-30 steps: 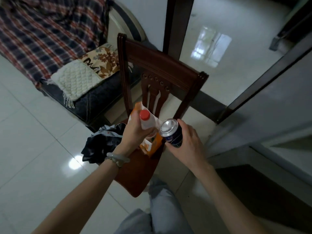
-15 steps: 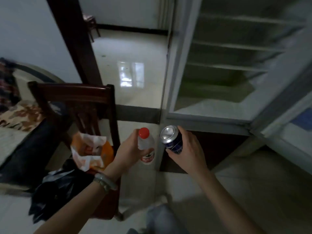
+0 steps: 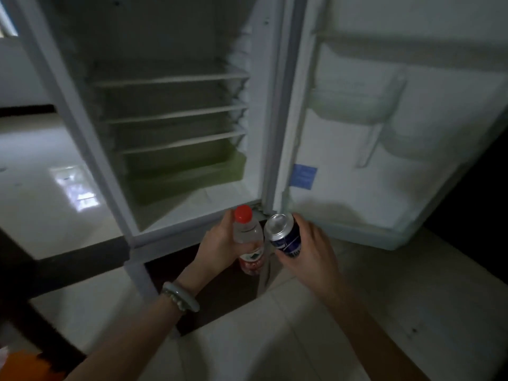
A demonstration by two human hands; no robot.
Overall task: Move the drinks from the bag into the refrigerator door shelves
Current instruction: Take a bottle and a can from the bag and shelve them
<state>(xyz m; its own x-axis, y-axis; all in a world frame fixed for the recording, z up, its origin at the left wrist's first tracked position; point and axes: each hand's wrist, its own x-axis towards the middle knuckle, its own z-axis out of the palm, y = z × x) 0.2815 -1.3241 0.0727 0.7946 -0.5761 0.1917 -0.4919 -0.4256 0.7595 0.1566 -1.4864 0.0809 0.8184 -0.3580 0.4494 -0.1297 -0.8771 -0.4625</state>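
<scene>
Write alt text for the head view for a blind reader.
The left hand grips a red-capped water bottle and the right hand a blue can, held before an open refrigerator whose door shelves stand at right.

Both forearms reach forward, close together. The left hand (image 3: pixel 220 244), a bracelet (image 3: pixel 181 296) on its wrist, curls round a bottle (image 3: pixel 247 235) from the left. The right hand (image 3: pixel 312 248) grips a can (image 3: pixel 284 236) from the right, thumb nearest the camera.

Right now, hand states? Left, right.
Left hand: closed, holding the red-capped water bottle.
Right hand: closed, holding the blue can.
</scene>
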